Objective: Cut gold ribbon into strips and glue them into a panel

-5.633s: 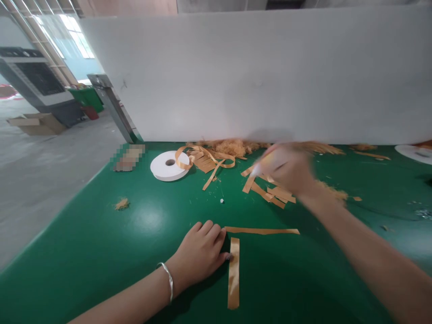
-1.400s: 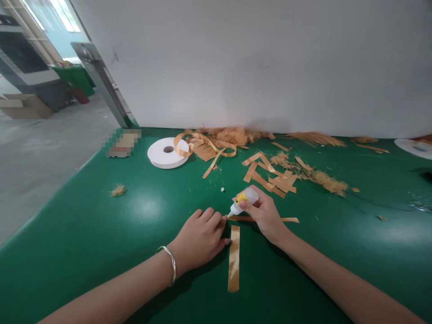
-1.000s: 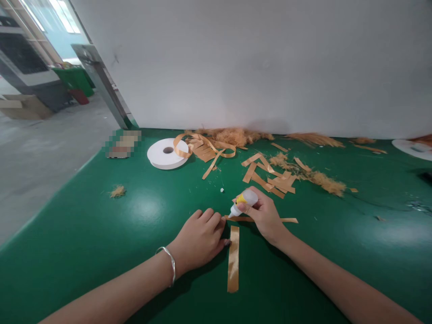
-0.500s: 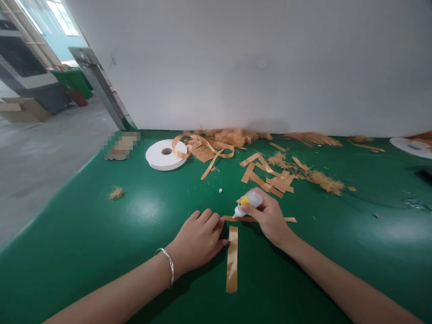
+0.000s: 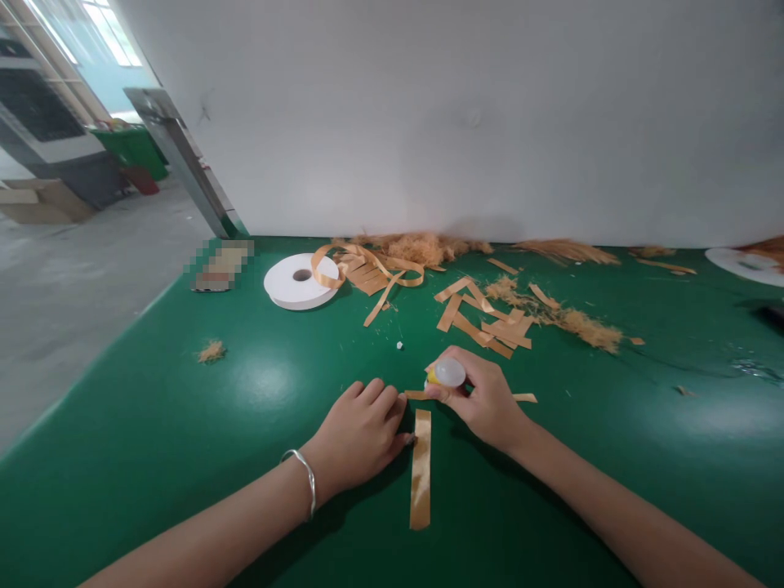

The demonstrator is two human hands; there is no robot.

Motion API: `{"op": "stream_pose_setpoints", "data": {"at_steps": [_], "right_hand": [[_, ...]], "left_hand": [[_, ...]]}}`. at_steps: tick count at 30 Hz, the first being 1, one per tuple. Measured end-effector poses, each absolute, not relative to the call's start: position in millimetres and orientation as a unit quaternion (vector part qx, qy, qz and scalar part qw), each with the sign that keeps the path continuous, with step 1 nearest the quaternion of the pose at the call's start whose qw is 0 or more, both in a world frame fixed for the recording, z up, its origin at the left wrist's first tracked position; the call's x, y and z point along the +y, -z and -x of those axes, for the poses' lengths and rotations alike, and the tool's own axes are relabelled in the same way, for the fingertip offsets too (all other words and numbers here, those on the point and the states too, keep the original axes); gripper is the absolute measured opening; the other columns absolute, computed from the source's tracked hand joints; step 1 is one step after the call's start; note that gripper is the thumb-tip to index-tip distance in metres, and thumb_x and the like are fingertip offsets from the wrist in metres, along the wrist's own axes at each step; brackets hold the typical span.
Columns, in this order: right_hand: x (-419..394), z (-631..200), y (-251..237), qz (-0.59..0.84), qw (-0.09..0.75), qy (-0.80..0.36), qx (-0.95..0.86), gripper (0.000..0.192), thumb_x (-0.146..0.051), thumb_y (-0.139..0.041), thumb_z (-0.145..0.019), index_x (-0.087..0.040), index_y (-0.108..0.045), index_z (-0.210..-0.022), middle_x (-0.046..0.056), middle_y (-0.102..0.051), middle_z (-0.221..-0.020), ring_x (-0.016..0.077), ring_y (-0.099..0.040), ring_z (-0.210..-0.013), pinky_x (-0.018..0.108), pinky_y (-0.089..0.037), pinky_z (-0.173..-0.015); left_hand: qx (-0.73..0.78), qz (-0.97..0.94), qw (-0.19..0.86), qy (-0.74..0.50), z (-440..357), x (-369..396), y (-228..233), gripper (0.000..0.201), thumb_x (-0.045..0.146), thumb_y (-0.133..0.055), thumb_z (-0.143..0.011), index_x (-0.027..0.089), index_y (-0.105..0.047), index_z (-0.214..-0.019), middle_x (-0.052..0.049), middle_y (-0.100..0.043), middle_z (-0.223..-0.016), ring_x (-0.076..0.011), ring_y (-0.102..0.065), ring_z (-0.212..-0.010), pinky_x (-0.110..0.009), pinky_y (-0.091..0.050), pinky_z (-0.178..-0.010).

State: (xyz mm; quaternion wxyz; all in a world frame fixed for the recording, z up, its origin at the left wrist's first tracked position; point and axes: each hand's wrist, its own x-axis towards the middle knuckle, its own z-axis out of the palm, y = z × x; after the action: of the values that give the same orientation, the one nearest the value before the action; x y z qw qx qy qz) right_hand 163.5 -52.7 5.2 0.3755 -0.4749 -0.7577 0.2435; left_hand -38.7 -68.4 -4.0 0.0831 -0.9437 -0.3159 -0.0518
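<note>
White glue bottle (image 5: 449,372) sits pinched in my right hand (image 5: 483,400), now tipped upright over the crosswise strip (image 5: 525,398), its nozzle swung down. I read a dab landing there. My left hand (image 5: 361,437), fingers curled and empty, presses beside the upright strip (image 5: 420,469) on the table (image 5: 184,425).

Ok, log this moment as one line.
left hand: pins ribbon strip | right hand: holds glue bottle | surface: green table

My left hand (image 5: 361,437) lies left of the near ribbon strip (image 5: 420,467); my right hand (image 5: 483,398) holds the glue bottle (image 5: 447,373) behind it, over the crosswise strip (image 5: 525,398). The tape roll (image 5: 298,281) lies far behind, left.
</note>
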Motion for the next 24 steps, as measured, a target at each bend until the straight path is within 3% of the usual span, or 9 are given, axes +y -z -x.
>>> {"op": "stream_pose_setpoints", "data": {"at_steps": [7, 24], "right_hand": [[-54, -164, -9, 0.472, 0.357, -0.203, -0.780, 0.026, -0.041, -0.057, -0.083, -0.020, -0.047, -0.073, -0.003, -0.043, -0.061, 0.0096, -0.036, -0.050, 0.023, -0.030, -0.047], [-57, -174, -4, 0.490, 0.392, -0.236, -0.742, 0.027, -0.042, -0.060, -0.080, -0.019, -0.050, -0.071, -0.004, -0.042, -0.058, 0.0097, -0.037, -0.049, 0.023, -0.029, -0.047]], "left_hand": [[-0.314, 0.944, 0.087, 0.052, 40, -68, 4, 0.035, 0.038, -0.045, -0.089, 0.009, -0.058, -0.104, -0.007, -0.053, -0.085, -0.0221, -0.048, -0.079, -0.035, -0.036, -0.062], [-0.320, 0.943, 0.074, 0.047, 39, -67, 2, 0.036, 0.040, -0.045, -0.090, 0.010, -0.058, -0.105, -0.007, -0.054, -0.086, -0.0213, -0.048, -0.079, -0.035, -0.037, -0.063]]}}
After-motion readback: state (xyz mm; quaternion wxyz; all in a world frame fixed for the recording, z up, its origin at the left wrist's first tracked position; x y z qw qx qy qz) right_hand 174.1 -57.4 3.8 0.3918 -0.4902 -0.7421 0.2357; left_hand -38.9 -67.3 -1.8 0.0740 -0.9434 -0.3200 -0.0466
